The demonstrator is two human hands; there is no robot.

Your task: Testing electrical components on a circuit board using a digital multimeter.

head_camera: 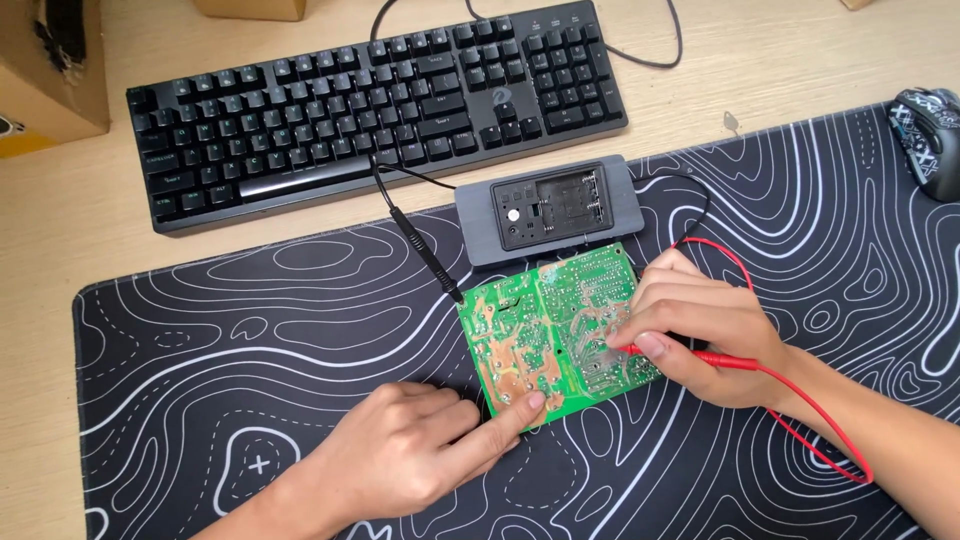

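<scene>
A pale wooden desk (80,215) fills the head view, and most of it lies under a black desk mat printed with white contour lines (230,340). At the far edge of the mat sits a black mechanical keyboard (370,100), with a corner of a brown cardboard box (50,65) to its left and a black patterned computer mouse (930,140) at the right edge.

In the middle of the mat lies a green circuit board with its soldered side up (550,335), slightly turned, its far edge just beside a grey rectangular meter with a dark face (550,208). A black test probe on a black lead (425,255) rests on the mat with its tip at the board's left corner.

The left hand (410,460) lies on the mat at the board's near edge, fingers curled loosely together, with the forefinger stretched out and pressing on the board's near corner. The right hand (700,335) rests over the board's right side, thumb and fingers pinched on a red test probe (690,355), whose tip points onto the solder joints. Its red lead (830,440) loops away behind the wrist.
</scene>
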